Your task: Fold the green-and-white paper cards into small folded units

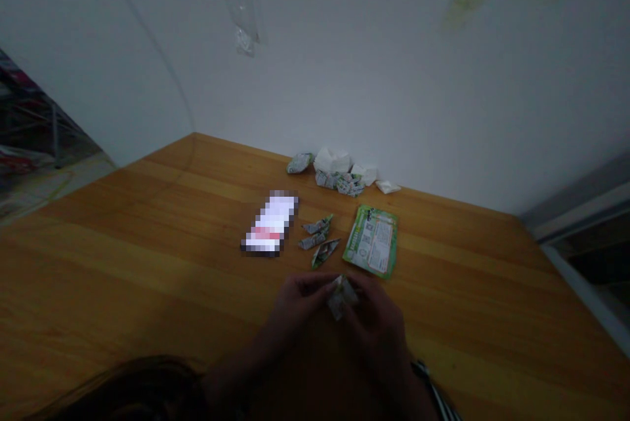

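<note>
Between my two hands is a small piece of folded paper (339, 296), pale with a pointed top. My left hand (300, 303) pinches its left side, thumb in front. The fingers of my right hand (377, 313) close on its right side. Just beyond lie several narrow folded paper pieces (325, 252) with green and grey print. To their right rests a flat green printed sheet or packet (373, 240). A phone (270, 224) with a lit, pixelated screen lies to the left.
Along the wall at the table's back edge sit more folded papers (339, 168), some white, some printed, and a small white one (388, 186) at the right end. The wooden table (147, 244) meets a white wall (344, 80) with tape on it.
</note>
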`<state>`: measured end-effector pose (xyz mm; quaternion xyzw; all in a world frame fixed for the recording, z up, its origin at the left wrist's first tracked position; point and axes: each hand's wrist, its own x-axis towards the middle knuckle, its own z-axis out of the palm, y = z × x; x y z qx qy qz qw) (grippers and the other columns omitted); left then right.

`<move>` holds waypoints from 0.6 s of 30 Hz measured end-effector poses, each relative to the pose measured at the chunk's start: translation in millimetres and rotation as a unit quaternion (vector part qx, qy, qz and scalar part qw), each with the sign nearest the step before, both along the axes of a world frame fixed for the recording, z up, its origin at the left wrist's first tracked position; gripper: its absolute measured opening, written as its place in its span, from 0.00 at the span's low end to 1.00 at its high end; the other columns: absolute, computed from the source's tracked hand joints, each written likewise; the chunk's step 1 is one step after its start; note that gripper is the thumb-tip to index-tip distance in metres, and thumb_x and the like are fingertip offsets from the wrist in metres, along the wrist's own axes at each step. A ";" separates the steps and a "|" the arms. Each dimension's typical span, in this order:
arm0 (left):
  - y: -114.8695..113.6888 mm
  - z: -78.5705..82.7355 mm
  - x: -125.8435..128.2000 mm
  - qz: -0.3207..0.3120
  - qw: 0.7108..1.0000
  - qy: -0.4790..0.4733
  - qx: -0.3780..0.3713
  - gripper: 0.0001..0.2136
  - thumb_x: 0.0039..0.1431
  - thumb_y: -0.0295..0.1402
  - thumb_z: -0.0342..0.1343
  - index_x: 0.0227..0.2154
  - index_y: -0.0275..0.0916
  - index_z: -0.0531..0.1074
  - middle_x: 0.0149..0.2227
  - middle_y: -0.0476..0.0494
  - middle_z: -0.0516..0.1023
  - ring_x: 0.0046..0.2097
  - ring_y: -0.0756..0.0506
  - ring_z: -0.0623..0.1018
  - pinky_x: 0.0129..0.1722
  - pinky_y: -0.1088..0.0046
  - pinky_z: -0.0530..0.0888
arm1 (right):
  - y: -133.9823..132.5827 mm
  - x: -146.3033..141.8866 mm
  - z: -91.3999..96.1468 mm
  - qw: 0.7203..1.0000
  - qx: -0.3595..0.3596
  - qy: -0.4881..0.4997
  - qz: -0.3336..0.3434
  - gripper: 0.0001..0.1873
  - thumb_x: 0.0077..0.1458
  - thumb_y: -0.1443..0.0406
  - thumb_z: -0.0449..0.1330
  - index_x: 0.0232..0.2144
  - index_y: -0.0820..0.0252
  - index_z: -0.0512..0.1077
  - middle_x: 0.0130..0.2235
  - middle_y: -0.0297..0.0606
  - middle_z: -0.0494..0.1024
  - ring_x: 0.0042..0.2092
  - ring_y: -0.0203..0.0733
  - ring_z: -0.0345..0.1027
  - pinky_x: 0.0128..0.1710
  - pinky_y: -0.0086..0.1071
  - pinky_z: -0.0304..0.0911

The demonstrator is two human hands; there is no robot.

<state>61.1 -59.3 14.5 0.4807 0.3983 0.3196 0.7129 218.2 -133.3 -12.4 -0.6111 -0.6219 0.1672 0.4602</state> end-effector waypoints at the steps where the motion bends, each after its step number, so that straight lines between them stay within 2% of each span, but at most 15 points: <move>1: -1.3 0.1 1.2 -0.005 1.000 0.004 0.007 0.12 0.51 0.36 0.63 0.37 0.37 0.81 0.39 0.43 0.84 0.43 0.39 0.80 0.48 0.63 0.73 | 0.1 -1.0 -2.6 1.000 -0.001 -0.020 -0.015 0.19 0.54 0.67 0.60 0.49 0.57 0.69 0.47 0.44 0.77 0.47 0.47 0.73 0.46 0.38 0.70; 6: -8.1 -5.3 7.5 -0.024 1.000 0.000 -0.002 0.13 0.49 0.36 0.64 0.38 0.38 0.80 0.40 0.43 0.83 0.43 0.39 0.80 0.47 0.64 0.73 | 0.0 3.2 -13.5 0.991 0.028 -0.124 -0.032 0.17 0.57 0.69 0.55 0.49 0.59 0.72 0.44 0.44 0.80 0.44 0.46 0.75 0.44 0.36 0.72; 10: -10.3 -9.5 9.8 -0.035 0.999 -0.009 -0.024 0.14 0.49 0.37 0.65 0.38 0.37 0.80 0.39 0.43 0.84 0.42 0.40 0.80 0.45 0.66 0.73 | -0.1 7.9 -16.4 0.975 0.102 -0.195 -0.031 0.17 0.58 0.70 0.54 0.49 0.59 0.72 0.44 0.43 0.81 0.42 0.44 0.77 0.41 0.33 0.74; 13: -11.0 -10.5 10.6 -0.040 0.999 0.000 -0.004 0.14 0.51 0.39 0.63 0.37 0.35 0.80 0.36 0.43 0.84 0.39 0.41 0.80 0.42 0.68 0.74 | 0.2 6.1 -14.0 0.964 0.154 -0.217 -0.019 0.19 0.59 0.71 0.53 0.52 0.60 0.71 0.45 0.45 0.80 0.43 0.43 0.77 0.41 0.32 0.74; 18: -13.0 -11.0 11.4 -0.031 0.998 0.009 0.048 0.14 0.51 0.40 0.61 0.35 0.33 0.80 0.32 0.43 0.82 0.36 0.42 0.78 0.37 0.70 0.73 | 0.2 1.3 -7.7 0.959 0.184 -0.214 0.042 0.22 0.58 0.73 0.54 0.55 0.61 0.68 0.47 0.48 0.79 0.47 0.45 0.75 0.45 0.37 0.73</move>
